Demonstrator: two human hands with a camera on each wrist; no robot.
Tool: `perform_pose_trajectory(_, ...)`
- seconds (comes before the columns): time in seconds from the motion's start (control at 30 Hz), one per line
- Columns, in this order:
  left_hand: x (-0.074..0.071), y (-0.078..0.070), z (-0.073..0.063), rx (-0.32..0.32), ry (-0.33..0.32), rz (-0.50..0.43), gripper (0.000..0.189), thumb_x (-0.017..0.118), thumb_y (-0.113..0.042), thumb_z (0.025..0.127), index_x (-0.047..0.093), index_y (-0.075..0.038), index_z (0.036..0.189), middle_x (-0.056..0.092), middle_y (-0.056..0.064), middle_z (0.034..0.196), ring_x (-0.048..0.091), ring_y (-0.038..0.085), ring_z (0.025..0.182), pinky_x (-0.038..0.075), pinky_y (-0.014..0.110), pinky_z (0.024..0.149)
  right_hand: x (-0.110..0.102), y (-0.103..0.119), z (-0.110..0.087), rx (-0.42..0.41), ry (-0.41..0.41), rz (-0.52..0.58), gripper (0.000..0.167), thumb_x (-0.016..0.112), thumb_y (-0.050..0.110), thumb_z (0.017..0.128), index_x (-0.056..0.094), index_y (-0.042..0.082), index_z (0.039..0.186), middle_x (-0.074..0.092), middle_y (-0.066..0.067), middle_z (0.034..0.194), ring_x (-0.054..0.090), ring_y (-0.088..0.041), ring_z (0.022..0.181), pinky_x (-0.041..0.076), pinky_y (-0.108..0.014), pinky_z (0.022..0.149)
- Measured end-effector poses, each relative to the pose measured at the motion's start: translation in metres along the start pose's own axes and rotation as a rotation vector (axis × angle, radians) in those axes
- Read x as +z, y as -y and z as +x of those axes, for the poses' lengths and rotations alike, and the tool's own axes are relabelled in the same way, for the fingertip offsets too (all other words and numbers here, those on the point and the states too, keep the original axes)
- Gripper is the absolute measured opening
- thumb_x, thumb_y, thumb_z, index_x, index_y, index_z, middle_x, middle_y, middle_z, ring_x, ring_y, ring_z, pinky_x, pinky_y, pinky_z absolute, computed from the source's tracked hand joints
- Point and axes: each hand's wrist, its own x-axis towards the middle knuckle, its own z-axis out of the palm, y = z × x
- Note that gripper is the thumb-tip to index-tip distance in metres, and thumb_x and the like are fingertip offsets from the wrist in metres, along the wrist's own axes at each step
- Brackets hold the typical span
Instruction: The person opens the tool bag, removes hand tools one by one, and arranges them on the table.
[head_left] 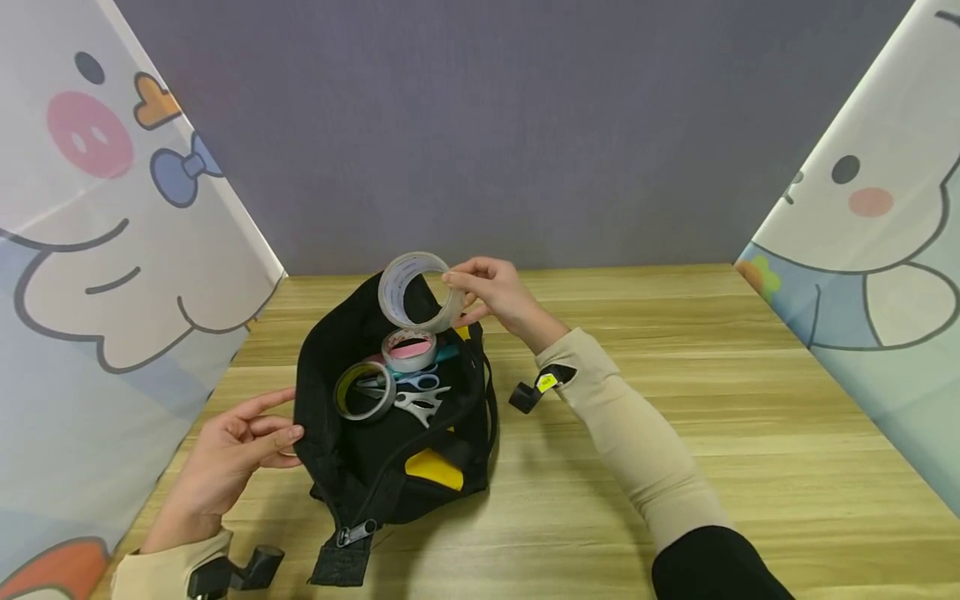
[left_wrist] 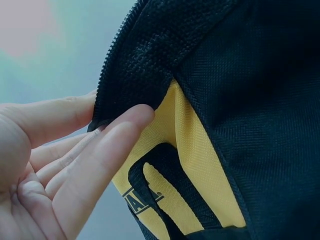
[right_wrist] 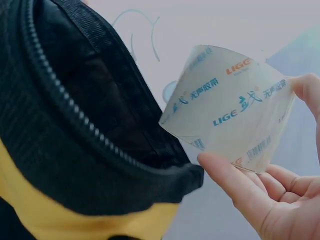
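A black and yellow zippered bag (head_left: 318, 392) stands unzipped on the table. My left hand (head_left: 236, 454) pinches the bag's left rim between thumb and fingers; the left wrist view shows this hand (left_wrist: 75, 165) at the zipper edge (left_wrist: 102, 80). Over the far right of the bag's mouth, my right hand (head_left: 502, 296) pinches a wide roll of clear packing tape (head_left: 395, 292). Its printed outer face (right_wrist: 225, 107) shows in the right wrist view. Inside the bag lie a smaller tape roll (head_left: 412, 358), a grey tape roll (head_left: 386, 400), white-handled scissors (head_left: 420, 406) and blue-handled scissors (head_left: 423, 381).
The bag rests on a wood-grain table (head_left: 675, 333) with a grey panel (head_left: 480, 133) behind it. Cartoon-printed sheets stand at the left (head_left: 135, 275) and right (head_left: 885, 217). A zipper pull (head_left: 358, 532) hangs at the bag's near end.
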Motion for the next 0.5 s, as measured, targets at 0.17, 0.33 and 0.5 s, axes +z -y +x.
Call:
perform_pose_trajectory(0.17, 0.0, 0.0, 0.001, 0.015, 0.009, -0.013, 0.054, 0.052, 0.02, 0.094, 0.066, -0.018, 0.131, 0.074, 0.006, 0.094, 0.071, 0.017, 0.078, 0.062, 0.033, 0.063, -0.016, -0.006, -0.004, -0.075, -0.055, 0.049, 0.017, 0.064, 0.006, 0.094, 0.065, -0.007, 0.105, 0.058, -0.01, 0.084, 0.056, -0.019, 0.063, 0.063, -0.045, 0.058)
perform_pose_trajectory(0.33, 0.001, 0.001, 0.002, 0.033, 0.02, -0.028, 0.054, 0.052, 0.02, 0.094, 0.066, -0.017, 0.131, 0.075, 0.006, 0.095, 0.072, 0.017, 0.079, 0.062, 0.033, 0.063, -0.033, -0.013, -0.009, -0.107, -0.125, 0.112, 0.006, 0.064, 0.008, 0.093, 0.068, 0.003, 0.094, 0.055, -0.008, 0.077, 0.055, -0.018, 0.061, 0.062, -0.049, 0.059)
perform_pose_trajectory(0.5, 0.001, 0.001, 0.001, 0.019, 0.009, -0.021, 0.055, 0.052, 0.02, 0.094, 0.066, -0.018, 0.131, 0.074, 0.006, 0.095, 0.072, 0.017, 0.078, 0.062, 0.033, 0.063, -0.053, -0.019, -0.012, -0.127, -0.198, 0.191, 0.01, 0.062, 0.008, 0.093, 0.069, 0.009, 0.086, 0.055, -0.007, 0.071, 0.056, -0.018, 0.06, 0.063, -0.047, 0.059)
